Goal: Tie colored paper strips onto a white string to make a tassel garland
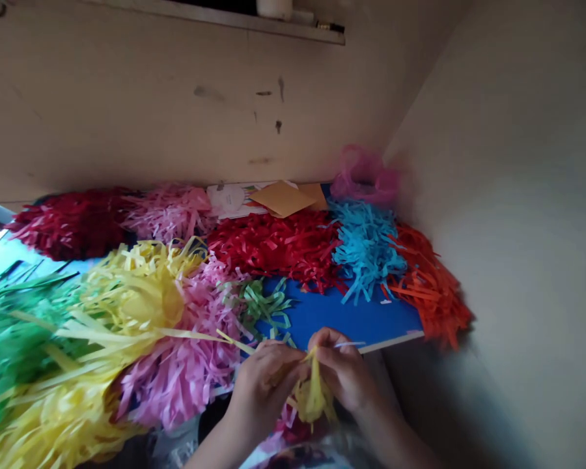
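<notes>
1. Between the two hands, just off the near edge of the blue board [336,312], hung a tuft of yellow paper strips [314,397], gathered at its neck.
2. The left hand [261,391] and right hand [342,371] closed on that neck from either side; the left fingers [278,365] and right fingers [329,345] were curled together, pinching it, their tips nearly meeting.
3. The tuft looked light, soft and easily torn; the gathered neck seemed the surest hold, since the loose strands would likely flop or rip.
4. Left of the board lay a pink paper fringe [176,365], a yellow paper fringe [137,293] and a green paper fringe [14,339].
5. On the board sat a red paper fringe [273,247] and a turquoise paper fringe [366,251], with an orange paper fringe [430,286] at its right end.
6. Past the far edge of the board lay a tan envelope [283,198] on a white printed card [229,198].
</notes>
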{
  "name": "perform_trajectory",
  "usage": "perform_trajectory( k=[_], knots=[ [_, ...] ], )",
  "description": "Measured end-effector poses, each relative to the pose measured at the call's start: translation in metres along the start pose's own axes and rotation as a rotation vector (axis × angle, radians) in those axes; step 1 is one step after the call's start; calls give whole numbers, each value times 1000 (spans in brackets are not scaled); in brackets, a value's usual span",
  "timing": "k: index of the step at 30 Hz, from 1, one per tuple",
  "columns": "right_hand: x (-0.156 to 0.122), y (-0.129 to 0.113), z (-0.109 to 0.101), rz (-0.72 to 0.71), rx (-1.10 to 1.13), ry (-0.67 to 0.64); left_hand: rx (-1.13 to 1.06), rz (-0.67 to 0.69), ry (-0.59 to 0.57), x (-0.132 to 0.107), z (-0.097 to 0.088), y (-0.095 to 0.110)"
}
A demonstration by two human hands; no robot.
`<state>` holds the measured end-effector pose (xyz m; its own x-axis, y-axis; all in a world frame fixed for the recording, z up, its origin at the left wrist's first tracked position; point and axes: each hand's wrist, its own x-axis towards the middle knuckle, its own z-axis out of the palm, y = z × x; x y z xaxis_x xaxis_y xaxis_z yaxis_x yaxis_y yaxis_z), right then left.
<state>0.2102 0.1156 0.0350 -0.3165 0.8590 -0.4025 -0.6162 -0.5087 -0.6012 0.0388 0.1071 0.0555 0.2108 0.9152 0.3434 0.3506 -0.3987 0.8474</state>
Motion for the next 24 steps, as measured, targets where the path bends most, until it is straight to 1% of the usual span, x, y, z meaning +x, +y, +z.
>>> perform_trajectory(
  k=[4,7,9,11,14,15,17,19,21,22,24],
  knots=[
    [-8,-5,3,96,64,13,110,168,86,1,-9,-7],
    [-11,-3,5,117,134,36,190,298,129,-2,-13,-14],
    [-11,-1,6,115,183,60,241,355,150,-5,-14,-17],
    [-10,0,5,114,208,69,289,370,156,-6,-16,-17],
    [-7,0,4,123,185,42,230,302,128,-2,-21,-12],
    [-7,0,4,123,167,25,182,277,101,1,-23,-9],
    [-7,0,5,120,131,-8,108,233,-5,9,-25,-2],
    [-8,0,7,103,104,-16,61,160,-159,15,-27,4],
    [-9,-1,9,81,72,-1,-8,42,-311,18,-28,8],
    [-9,-1,9,76,46,7,-46,-16,-366,19,-28,9],
    [-10,-3,8,77,-25,1,-124,-103,-423,17,-29,9]
  ],
)
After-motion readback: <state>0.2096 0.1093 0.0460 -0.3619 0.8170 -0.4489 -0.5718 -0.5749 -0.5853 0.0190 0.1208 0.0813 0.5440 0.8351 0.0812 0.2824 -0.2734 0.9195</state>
